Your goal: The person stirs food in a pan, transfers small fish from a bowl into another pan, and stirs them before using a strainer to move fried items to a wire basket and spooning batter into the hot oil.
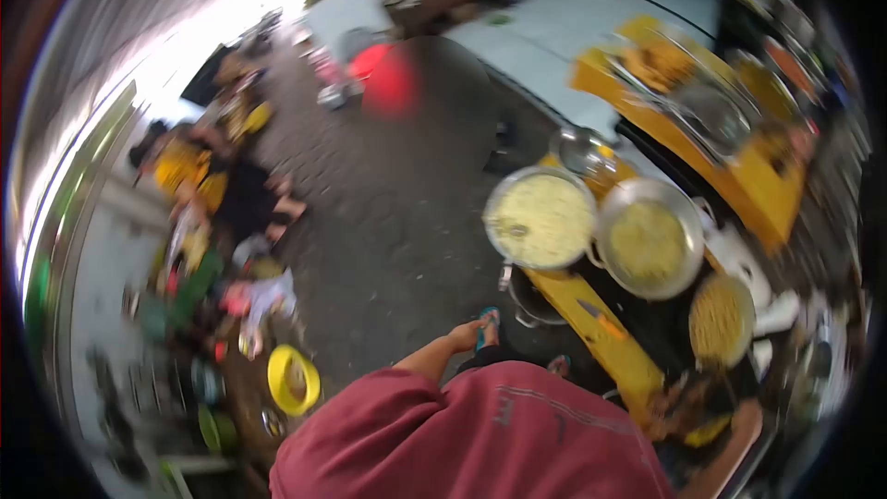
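My left hand [468, 334] hangs low in front of my red shirt, above a foot in a blue sandal [490, 325]. It looks empty, with its fingers stretched loosely forward. Far to the right, my right hand [747, 419] is beside a yellow object [710, 432] and a dark, blurred cluster at the table's near end. I cannot tell whether that hand grips anything. Ahead of it stands a bowl of tan, noodle-like food [721, 319]. An orange-handled knife [601, 317] lies on the yellow-covered table strip [637, 379].
A pot of pale yellow food [540, 220] and a metal pan with yellowish contents [650, 238] stand at centre right. Farther right is a yellow-covered table with trays [684, 83]. People [199, 171] sit along the left wall. A yellow basin [293, 380] sits on the floor.
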`<state>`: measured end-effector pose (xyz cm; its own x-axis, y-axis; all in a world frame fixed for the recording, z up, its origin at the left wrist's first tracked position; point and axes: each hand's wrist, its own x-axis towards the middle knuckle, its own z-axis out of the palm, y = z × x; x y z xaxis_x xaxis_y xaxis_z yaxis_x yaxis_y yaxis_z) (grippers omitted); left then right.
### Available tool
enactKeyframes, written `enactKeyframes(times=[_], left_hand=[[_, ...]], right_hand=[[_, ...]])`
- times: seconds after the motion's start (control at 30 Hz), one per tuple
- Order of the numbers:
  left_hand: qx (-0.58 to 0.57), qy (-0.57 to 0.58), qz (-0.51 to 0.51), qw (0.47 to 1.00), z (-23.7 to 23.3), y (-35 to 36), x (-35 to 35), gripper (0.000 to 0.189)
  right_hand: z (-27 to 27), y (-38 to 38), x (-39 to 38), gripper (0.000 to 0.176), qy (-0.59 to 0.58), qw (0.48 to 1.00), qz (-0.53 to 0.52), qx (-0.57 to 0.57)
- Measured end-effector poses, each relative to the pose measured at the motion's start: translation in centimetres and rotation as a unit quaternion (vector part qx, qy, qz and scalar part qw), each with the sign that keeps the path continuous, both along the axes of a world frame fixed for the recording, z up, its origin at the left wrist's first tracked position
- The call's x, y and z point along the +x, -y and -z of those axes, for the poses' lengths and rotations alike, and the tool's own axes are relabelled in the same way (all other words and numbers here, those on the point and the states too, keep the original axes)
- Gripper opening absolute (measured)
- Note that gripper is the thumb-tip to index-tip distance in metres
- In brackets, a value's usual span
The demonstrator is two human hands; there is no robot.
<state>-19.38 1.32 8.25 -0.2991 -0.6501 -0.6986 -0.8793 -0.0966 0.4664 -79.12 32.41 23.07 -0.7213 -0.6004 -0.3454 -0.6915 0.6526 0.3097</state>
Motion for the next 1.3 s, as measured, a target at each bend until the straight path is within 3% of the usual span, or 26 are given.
enactKeyframes(times=[0.03, 0.07, 0.1, 0.2, 0.27, 0.3, 0.37, 0.4, 0.5, 0.53, 0.57, 0.73, 0.83, 0.93, 1.03, 1.07, 1.1, 1.13, 1.2, 1.3], left_hand=[[-0.043, -0.011, 0.044, 0.998, 0.2, -0.1, 0.3, 0.04], [-0.054, -0.01, 0.01, 0.998, 0.5, -0.4, 0.5, 0.04], [-0.035, -0.015, -0.014, 0.999, 0.6, -0.5, 0.5, 0.043], [-0.022, -0.018, -0.029, 0.999, 2.3, -1.4, 0.9, 0.048], [-0.043, -0.03, -0.028, 0.998, 1.3, -2.7, 1.8, 0.055], [-0.046, -0.031, -0.037, 0.998, 0.8, -3.2, 2.2, 0.055], [0.054, 0.002, -0.104, 0.993, -0.2, -3.9, 3.2, 0.058], [0.028, 0.024, -0.087, 0.996, -1.0, -4.7, 3.9, 0.058], [-0.002, 0.022, -0.072, 0.997, 4.1, -6.2, 8.1, 0.062], [-0.007, 0.019, -0.072, 0.997, 3.7, -6.3, 8.9, 0.062], [0.009, 0.046, -0.07, 0.996, 3.4, -6.4, 9.5, 0.063], [-0.016, 0.029, -0.115, 0.993, 5.0, -7.3, 12.2, 0.062], [0.005, 0.036, -0.14, 0.99, 3.5, -10.1, 12.0, 0.059], [-0.032, -0.01, -0.109, 0.994, 5.2, -12.3, 12.9, 0.06], [0.033, -0.029, -0.191, 0.981, 8.2, -15.4, 15.6, 0.058], [0.021, -0.034, -0.211, 0.977, 10.1, -15.9, 17.2, 0.058], [0.039, -0.003, -0.234, 0.971, 8.5, -16.4, 18.1, 0.056], [0.06, 0.03, -0.257, 0.964, 5.5, -17.3, 18.6, 0.055], [0.069, 0.068, -0.206, 0.974, 3.9, -18.6, 20.9, 0.053], [0.084, 0.081, -0.227, 0.967, 7.0, -19.6, 24.6, 0.053]], right_hand=[[-0.7, 2.0, 0.0, 0.021, 0.028, 0.997, 0.053, 0.038], [3.0, 0.2, -3.0, 0.021, 0.016, 0.999, 0.028, 0.005], [3.2, 0.7, -3.4, 0.022, 0.036, 0.995, 0.091, -0.034], [11.0, -1.4, -9.3, 0.019, 0.0, 0.997, 0.044, -0.068], [12.3, 0.6, -10.5, 0.019, -0.029, 0.993, 0.039, -0.111], [12.6, 1.3, -11.1, 0.02, -0.017, 0.994, 0.077, -0.075], [12.3, 2.0, -11.3, 0.022, 0.005, 0.987, 0.161, 0.0], [11.8, 2.3, -10.8, 0.024, 0.017, 0.978, 0.205, 0.036], [9.3, 3.1, -8.4, 0.03, 0.051, 0.929, 0.338, 0.14], [8.0, 3.5, -7.0, 0.032, 0.063, 0.906, 0.381, 0.173], [12.3, 4.1, -5.9, 0.032, 0.062, 0.907, 0.381, 0.168], [19.9, 5.8, 0.0, 0.021, -0.049, 0.907, 0.413, -0.068], [20.9, 3.7, 1.3, 0.017, -0.124, 0.884, 0.409, -0.192], [21.4, 1.0, 3.3, 0.015, -0.186, 0.829, 0.419, -0.32], [21.4, -0.5, 4.8, 0.017, -0.244, 0.749, 0.426, -0.446], [18.1, -1.4, 5.9, 0.017, -0.247, 0.743, 0.43, -0.449], [11.5, -2.4, 8.1, 0.016, 0.071, 0.707, 0.5, -0.495], [6.8, -2.8, 9.4, 0.016, 0.381, 0.595, 0.513, -0.488], [3.8, -2.7, 10.0, 0.015, 0.394, 0.568, 0.527, -0.494], [2.6, -2.7, 10.5, 0.017, 0.402, 0.539, 0.515, -0.532]])
